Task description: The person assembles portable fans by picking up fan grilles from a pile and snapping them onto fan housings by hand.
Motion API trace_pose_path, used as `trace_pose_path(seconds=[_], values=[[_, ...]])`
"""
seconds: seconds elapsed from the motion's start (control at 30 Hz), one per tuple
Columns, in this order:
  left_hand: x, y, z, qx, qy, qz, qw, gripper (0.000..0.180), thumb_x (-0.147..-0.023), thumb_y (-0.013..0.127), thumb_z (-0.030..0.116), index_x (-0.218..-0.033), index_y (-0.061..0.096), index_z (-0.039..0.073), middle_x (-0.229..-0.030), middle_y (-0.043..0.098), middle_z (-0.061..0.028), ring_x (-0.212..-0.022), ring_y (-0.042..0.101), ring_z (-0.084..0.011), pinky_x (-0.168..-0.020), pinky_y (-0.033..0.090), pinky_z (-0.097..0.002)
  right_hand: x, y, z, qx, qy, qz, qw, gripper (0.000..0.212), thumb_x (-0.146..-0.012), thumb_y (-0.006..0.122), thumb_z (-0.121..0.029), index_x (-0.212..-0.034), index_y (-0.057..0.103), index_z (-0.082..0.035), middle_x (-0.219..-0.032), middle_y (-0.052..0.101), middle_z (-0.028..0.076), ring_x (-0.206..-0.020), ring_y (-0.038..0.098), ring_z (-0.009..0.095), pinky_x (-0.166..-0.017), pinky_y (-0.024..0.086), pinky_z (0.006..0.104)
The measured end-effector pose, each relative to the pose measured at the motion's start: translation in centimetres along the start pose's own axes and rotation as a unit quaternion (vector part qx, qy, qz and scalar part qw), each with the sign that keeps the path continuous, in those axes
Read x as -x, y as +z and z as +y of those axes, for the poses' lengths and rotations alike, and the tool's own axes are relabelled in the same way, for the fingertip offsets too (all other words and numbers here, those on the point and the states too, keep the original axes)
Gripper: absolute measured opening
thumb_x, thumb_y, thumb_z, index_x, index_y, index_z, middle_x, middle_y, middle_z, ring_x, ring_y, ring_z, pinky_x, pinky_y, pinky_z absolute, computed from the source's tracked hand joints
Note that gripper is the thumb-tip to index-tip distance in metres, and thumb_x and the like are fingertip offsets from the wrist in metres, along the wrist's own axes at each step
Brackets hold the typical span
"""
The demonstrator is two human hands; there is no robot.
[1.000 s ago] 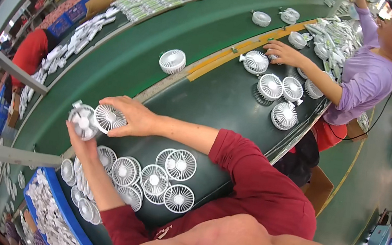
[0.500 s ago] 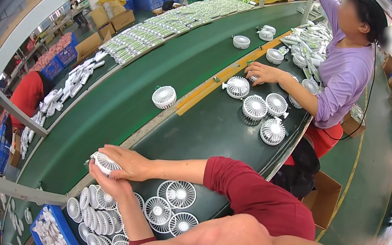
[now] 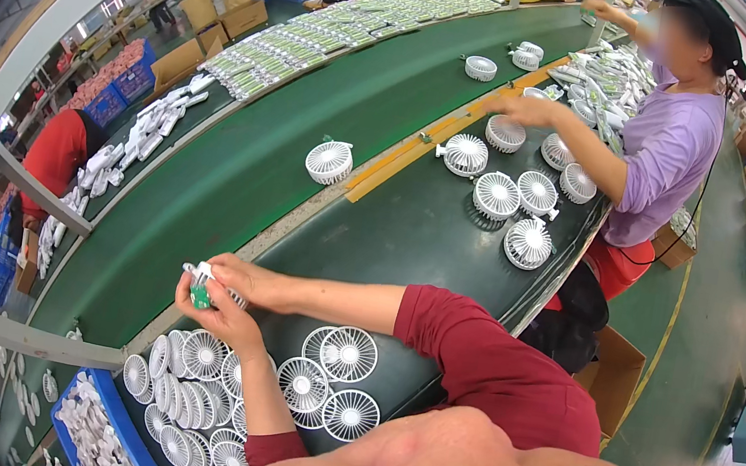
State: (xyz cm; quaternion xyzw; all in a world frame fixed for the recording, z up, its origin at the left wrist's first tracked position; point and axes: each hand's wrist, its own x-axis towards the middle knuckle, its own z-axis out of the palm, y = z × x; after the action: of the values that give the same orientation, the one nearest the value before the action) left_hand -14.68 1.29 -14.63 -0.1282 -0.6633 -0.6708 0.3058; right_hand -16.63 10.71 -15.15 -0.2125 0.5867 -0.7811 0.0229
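Both of my hands hold one small white fan head (image 3: pixel 206 272), at the table's edge beside the green conveyor belt. A green circuit board (image 3: pixel 199 294) shows on its near side. My left hand (image 3: pixel 234 321) closes around it from below, fingers against the board. My right hand (image 3: pixel 252 281) grips it from the far side, its fingertips partly hidden. Close to my left forearm lie several round white fan grilles (image 3: pixel 302 386), some flat, others leaning in stacked rows.
A blue crate (image 3: pixel 112 432) of small white parts stands at lower left. One fan head (image 3: pixel 328 163) sits on the green belt (image 3: pixel 237 181). Across the table, a co-worker in purple (image 3: pixel 671 151) reaches over several fan heads (image 3: pixel 496 196). A metal post (image 3: pixel 34 338) crosses near my hands.
The fan head has been turned in my hands: its ribbed grille faced up before, and now the green board shows. The co-worker's near hand has lifted and moved over the fan heads.
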Motion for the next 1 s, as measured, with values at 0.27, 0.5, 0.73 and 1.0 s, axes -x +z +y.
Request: trace_pose_path(seconds=[0.27,0.5,0.73,1.0], values=[[-0.5,0.4,0.9,-0.004,-0.083,-0.079,0.993,0.04,-0.096,0.051,0.006,-0.134,0.041,0.001,-0.139,0.043,-0.0124,-0.13,0.041,-0.0233,-0.106,0.034,-0.037,-0.9,-11.7,2.2,0.542,-0.075,0.302,0.78,0.081,-0.074,0.078,-0.033,-0.139,0.039,-0.006,-0.141,0.035,0.031,-0.126,0.039,0.047,-0.107,0.033,0.0504],[-1.6,0.0,7.9,0.167,-0.037,-0.094,0.981,0.015,-0.096,0.049,0.004,-0.109,0.058,0.0,-0.122,0.059,-0.0142,-0.106,0.059,-0.0181,-0.089,0.049,-0.0311,-1.1,-15.2,0.2,0.569,-0.159,0.332,0.735,0.023,-0.076,0.069,-0.017,-0.095,0.065,-0.005,-0.096,0.063,0.017,-0.095,0.059,0.035,-0.082,0.049,0.0442],[-1.2,-1.7,10.4,0.215,-0.006,-0.108,0.971,0.014,-0.094,0.049,0.0,-0.104,0.058,-0.001,-0.108,0.063,-0.0159,-0.09,0.063,-0.0173,-0.081,0.051,-0.0301,1.2,-19.2,-1.0,0.657,0.029,0.372,0.655,0.02,-0.079,0.071,-0.026,-0.077,0.067,-0.007,-0.072,0.066,0.014,-0.072,0.065,0.034,-0.064,0.05,0.0465],[-2.0,-2.6,12.4,0.311,-0.017,-0.144,0.939,0.01,-0.093,0.05,0.003,-0.1,0.053,-0.002,-0.1,0.063,-0.0219,-0.085,0.062,-0.0235,-0.079,0.052,-0.0329,-1.0,-20.2,0.0,0.611,-0.183,0.327,0.697,0.015,-0.079,0.068,-0.017,-0.09,0.069,-0.008,-0.092,0.067,0.016,-0.088,0.063,0.034,-0.078,0.051,0.0422]])
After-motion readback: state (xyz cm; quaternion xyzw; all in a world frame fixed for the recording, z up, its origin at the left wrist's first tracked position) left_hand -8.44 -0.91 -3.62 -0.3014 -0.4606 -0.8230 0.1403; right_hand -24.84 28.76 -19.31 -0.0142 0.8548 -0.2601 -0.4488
